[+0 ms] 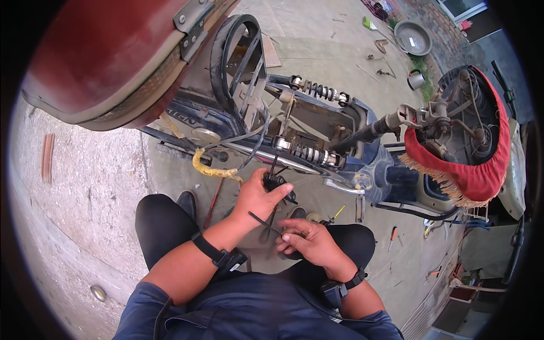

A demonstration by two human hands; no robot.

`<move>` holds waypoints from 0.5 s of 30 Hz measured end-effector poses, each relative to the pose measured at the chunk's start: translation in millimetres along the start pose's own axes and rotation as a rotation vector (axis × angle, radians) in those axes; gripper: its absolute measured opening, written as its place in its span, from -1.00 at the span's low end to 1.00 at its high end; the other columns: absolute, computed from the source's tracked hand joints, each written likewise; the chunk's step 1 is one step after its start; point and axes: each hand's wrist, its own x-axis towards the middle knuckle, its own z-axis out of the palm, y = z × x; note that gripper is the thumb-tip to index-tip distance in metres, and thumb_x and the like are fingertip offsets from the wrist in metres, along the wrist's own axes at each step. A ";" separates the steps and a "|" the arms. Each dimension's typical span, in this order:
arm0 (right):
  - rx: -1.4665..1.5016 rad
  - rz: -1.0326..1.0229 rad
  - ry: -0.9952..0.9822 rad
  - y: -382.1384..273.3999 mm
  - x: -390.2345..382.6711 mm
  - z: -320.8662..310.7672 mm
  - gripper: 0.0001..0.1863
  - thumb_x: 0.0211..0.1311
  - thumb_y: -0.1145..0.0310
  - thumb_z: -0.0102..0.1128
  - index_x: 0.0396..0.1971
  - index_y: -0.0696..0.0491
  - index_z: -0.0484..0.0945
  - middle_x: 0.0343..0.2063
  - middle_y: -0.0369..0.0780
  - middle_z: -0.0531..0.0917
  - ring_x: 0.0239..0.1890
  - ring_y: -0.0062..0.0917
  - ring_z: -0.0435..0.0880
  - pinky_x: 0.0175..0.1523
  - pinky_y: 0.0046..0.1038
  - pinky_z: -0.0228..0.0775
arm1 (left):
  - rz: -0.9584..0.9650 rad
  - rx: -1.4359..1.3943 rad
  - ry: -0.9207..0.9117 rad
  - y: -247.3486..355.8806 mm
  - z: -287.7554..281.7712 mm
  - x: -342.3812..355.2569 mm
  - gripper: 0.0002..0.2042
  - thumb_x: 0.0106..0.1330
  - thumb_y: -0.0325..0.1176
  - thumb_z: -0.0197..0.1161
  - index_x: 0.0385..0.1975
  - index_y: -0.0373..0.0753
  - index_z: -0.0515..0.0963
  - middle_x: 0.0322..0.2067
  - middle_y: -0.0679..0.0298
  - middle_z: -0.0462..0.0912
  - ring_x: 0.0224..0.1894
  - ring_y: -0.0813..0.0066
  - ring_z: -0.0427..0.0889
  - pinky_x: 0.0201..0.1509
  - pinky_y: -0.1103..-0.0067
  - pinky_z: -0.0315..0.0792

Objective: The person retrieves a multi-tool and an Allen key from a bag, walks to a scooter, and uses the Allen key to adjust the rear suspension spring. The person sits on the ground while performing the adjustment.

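The left hand (255, 197) clasps one black part (275, 182), the right hand (313, 242) pinches one dark rod (263, 221), near two coil springs (309, 153)

The black part (276, 182), small and irregular, sits gripped in the left hand (256, 195). The thin dark rod (263, 221) slants down rightward to the right hand's (311, 242) fingertips.

A dull grey concrete floor (311, 48) spreads across the middle, with a paler, speckled strip of ground (96, 221) along the left. At the upper right are a rough brick wall (428, 25), green grass (429, 90) and 1 white-framed window (468, 10). Soft, even daylight covers everything.
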 end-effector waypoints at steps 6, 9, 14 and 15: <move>0.219 0.029 -0.219 -18.4 -5.7 -4.5 -0.63 0.49 0.46 0.15 0.23 0.19 0.51 -0.11 -0.18 0.68 -0.06 -0.36 0.77 0.01 -0.46 0.63 | -0.033 0.021 0.000 6.1 -0.4 -2.1 -0.45 0.25 -0.15 0.53 0.03 -0.44 0.49 -0.30 0.16 0.74 -0.29 0.50 0.69 -0.16 0.52 0.58; 0.408 -0.228 -0.193 -33.4 5.6 -12.1 -0.71 0.42 0.37 0.27 0.04 0.17 0.56 -0.18 -0.18 0.66 -0.01 -0.28 0.75 0.06 -0.34 0.67 | 0.031 0.027 0.004 3.5 -0.8 -0.9 -0.46 0.25 -0.15 0.52 0.03 -0.44 0.49 -0.28 0.14 0.74 -0.26 0.48 0.70 -0.14 0.51 0.58; 0.254 -0.624 0.042 -80.7 41.5 -28.7 -0.80 0.37 0.35 0.34 -0.13 0.10 0.56 -0.19 -0.20 0.65 0.01 -0.25 0.72 0.03 -0.31 0.62 | 0.003 0.046 0.014 -1.3 -0.7 0.4 -0.45 0.25 -0.14 0.52 0.04 -0.43 0.48 -0.27 0.13 0.74 -0.24 0.46 0.71 -0.12 0.50 0.58; 0.154 -0.679 0.118 -86.6 50.9 -36.8 -0.81 0.37 0.36 0.34 -0.14 0.10 0.56 -0.20 -0.21 0.65 -0.03 -0.30 0.73 -0.01 -0.35 0.61 | 0.001 0.052 0.012 -2.2 0.0 0.3 -0.44 0.25 -0.14 0.52 0.04 -0.43 0.47 -0.27 0.13 0.74 -0.24 0.46 0.72 -0.12 0.50 0.58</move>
